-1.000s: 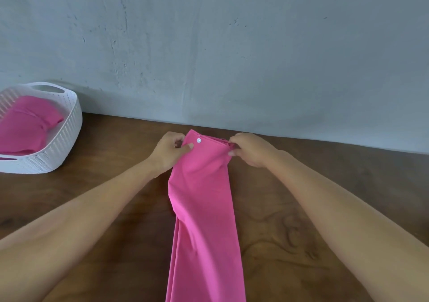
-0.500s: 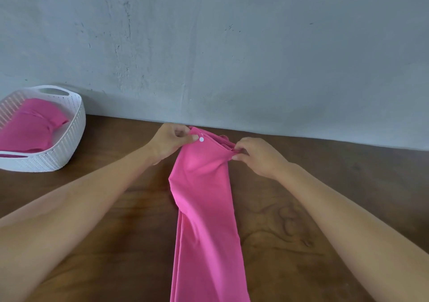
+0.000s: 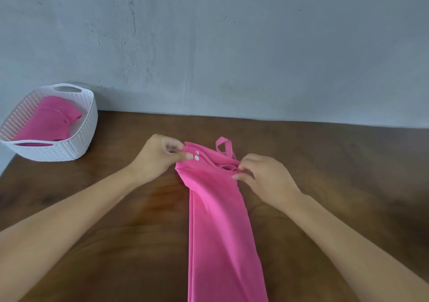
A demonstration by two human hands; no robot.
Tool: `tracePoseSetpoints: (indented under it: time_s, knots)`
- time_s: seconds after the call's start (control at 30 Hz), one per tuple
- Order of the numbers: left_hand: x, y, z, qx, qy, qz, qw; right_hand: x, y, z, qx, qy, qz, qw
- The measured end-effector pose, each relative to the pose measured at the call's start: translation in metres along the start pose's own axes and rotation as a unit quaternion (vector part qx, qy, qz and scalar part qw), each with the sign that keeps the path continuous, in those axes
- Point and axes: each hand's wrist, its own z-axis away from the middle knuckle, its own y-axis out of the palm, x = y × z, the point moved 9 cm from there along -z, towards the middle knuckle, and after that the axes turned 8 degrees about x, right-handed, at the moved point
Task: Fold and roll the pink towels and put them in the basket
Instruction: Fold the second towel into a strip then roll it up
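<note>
Pink towel [image 3: 218, 220]: a long, narrow folded strip lying lengthwise on the bench [image 3: 116, 243], with its far end raised a little between both hands. The near end is cut off by the lower frame edge. The far end is bunched, and its layers are hard to tell apart. Two white snaps [image 3: 196, 158] sit near the far left corner. A pink loop [image 3: 224, 145] stands up behind the far edge.

Left hand [image 3: 157, 158]: grip closed on the far left corner, thumb and fingers pinching the cloth just beside the snaps.

Right hand [image 3: 267, 178]: grip closed on the far right corner, fingertips partly buried in the folds.

Basket [image 3: 86, 134]: white slotted plastic with handle openings, at the bench's far left by the wall and well apart from the strip. Its left rim runs to the frame edge.

Second towel [image 3: 48, 120]: pink, inside the basket, partly hidden by the basket's side. I cannot tell whether it is rolled or only folded.

Bench: dark brown wood with visible grain.

Wall [image 3: 232, 46]: grey-blue plaster with scuffs and thin cracks.
</note>
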Motion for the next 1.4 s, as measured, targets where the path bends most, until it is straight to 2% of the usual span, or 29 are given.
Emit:
tracePoseSetpoints:
  time_s: [0.2, 0.37, 0.53, 0.97, 1.17, 1.27, 1.4]
  knots:
    - [0.038, 0.043, 0.042, 0.01, -0.058, 0.032, 0.998, 0.003, 0.045, 0.041, 0.024, 0.031, -0.009, 0.999]
    - [0.047, 0.076, 0.068, 0.0, -0.059, -0.042, 0.997, -0.006, 0.077, 0.066, 0.051, 0.074, -0.038, 0.995]
    - [0.041, 0.098, 0.095, -0.017, -0.089, -0.038, 0.995, -0.016, 0.093, 0.095, 0.03, 0.092, -0.084, 0.992]
    - [0.022, 0.187, 0.19, -0.078, -0.15, -0.018, 0.985, -0.014, 0.099, 0.226, -0.015, 0.054, -0.105, 0.993]
    - [0.005, 0.242, 0.242, -0.056, -0.184, -0.033, 0.981, -0.011, 0.1, 0.298, -0.039, 0.037, -0.119, 0.991]
    - [-0.007, 0.266, 0.263, -0.039, -0.176, -0.043, 0.983, -0.008, 0.099, 0.33, -0.026, 0.031, -0.118, 0.992]
    - [-0.012, 0.294, 0.288, -0.014, -0.152, -0.012, 0.988, -0.01, 0.103, 0.368, 0.037, 0.02, -0.112, 0.993]
